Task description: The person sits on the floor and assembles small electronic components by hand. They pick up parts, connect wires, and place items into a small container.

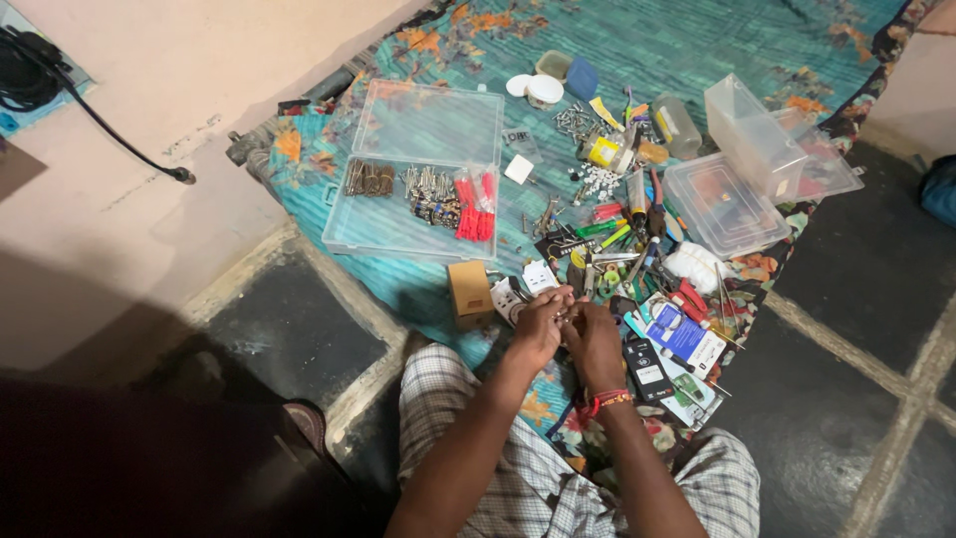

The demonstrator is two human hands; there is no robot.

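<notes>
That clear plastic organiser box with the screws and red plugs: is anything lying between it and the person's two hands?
Yes. A small brown cardboard box and white plug sockets lie on the teal patterned cloth between the hands, left and right, and the clear plastic organiser box.

Clear glossy plastic organiser box (418,214); patterned woven cloth (677,50); matt cardboard box (469,291)

A small brown cardboard box (470,292) stands on the patterned cloth at nine o'clock from the hands. At three o'clock from them lie a flat blue and white blister card (685,337) and a black rectangular packet (648,369) with a white label, touching each other.
</notes>
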